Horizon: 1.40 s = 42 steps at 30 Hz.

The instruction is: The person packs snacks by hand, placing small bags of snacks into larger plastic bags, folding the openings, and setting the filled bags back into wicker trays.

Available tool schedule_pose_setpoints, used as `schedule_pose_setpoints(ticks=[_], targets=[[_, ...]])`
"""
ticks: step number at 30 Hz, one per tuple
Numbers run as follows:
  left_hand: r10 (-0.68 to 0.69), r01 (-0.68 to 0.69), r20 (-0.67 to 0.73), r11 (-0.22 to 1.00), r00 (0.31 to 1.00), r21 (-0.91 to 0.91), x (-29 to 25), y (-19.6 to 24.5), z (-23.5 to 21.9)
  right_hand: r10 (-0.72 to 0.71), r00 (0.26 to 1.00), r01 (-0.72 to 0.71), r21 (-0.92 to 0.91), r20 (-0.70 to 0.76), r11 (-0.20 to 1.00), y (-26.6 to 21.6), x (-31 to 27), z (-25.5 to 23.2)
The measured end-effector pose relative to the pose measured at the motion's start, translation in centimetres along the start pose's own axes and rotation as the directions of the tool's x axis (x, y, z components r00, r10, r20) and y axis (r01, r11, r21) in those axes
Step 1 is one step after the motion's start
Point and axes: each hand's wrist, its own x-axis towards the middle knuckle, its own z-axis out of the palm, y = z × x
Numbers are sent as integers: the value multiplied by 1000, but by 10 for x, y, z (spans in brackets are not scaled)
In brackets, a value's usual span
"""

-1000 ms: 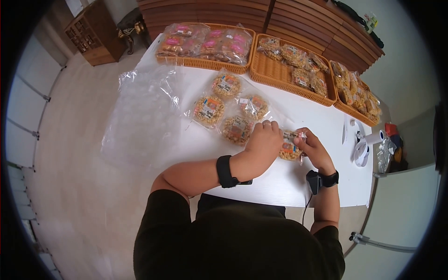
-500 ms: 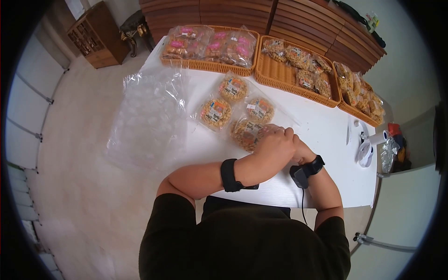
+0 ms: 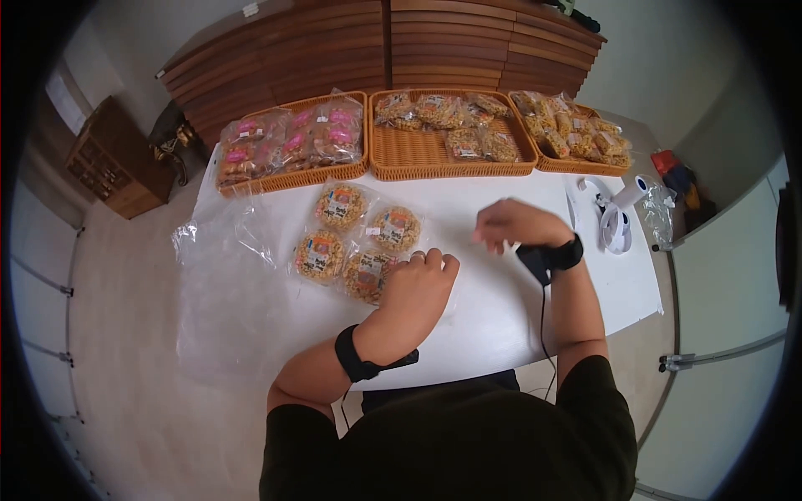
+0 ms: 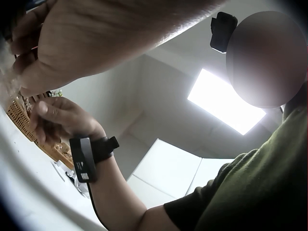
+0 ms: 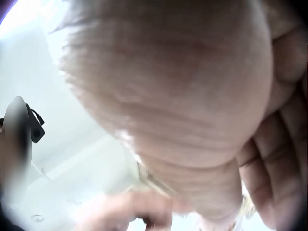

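Several round nut-and-grain snacks (image 3: pixel 320 255) with printed labels lie together in a large clear plastic bag (image 3: pixel 365 219) on the white table. My left hand (image 3: pixel 413 292) is at the bag's near right side, with fingers curled and pinching the film; it partly covers the nearest snack (image 3: pixel 365 274). In the left wrist view, shiny plastic (image 4: pixel 7 72) shows by that hand's fingertips. To the right, my right hand (image 3: pixel 522 225) is raised over the table with its fingers loosely bent and holding nothing. Its palm (image 5: pixel 178 96) fills much of the right wrist view.
Flat clear bags (image 3: pixel 230 292) lie on the table's left side. Along the back stand a wicker basket (image 3: pixel 292 179) of pink-labelled packs, a middle basket (image 3: pixel 451 169) with snacks, and a right basket (image 3: pixel 585 167) piled with packs. Tape rolls (image 3: pixel 616 230) sit at the right.
My right hand held a wrapped snack, brought it in to the left hand, and is now apart to the right without it. The head view has turned right.
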Motion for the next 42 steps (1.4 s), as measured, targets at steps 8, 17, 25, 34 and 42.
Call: schedule_pose_setpoints(ticks=[8,17,25,34,42], targets=[[1,-1,35,1000,999,12,-2,4,0,100,744,-462,-400,-661,792,82,93,-93],[-38,52,85,984,996,-169,-2,-5,-15,174,702,-458,-251,-691,853,99,113,-86],[-278,181,-83,795,957,-579,20,-30,-19,-110,775,612,695,-622,379,26,28,-28],[-262,311,231,327,937,-892,26,-29,-15,-195,924,361,575,-330,734,-11,-18,36],[69,-88,-85,968,994,-233,11,7,2,-14,926,173,392,-378,903,29,-60,-5]])
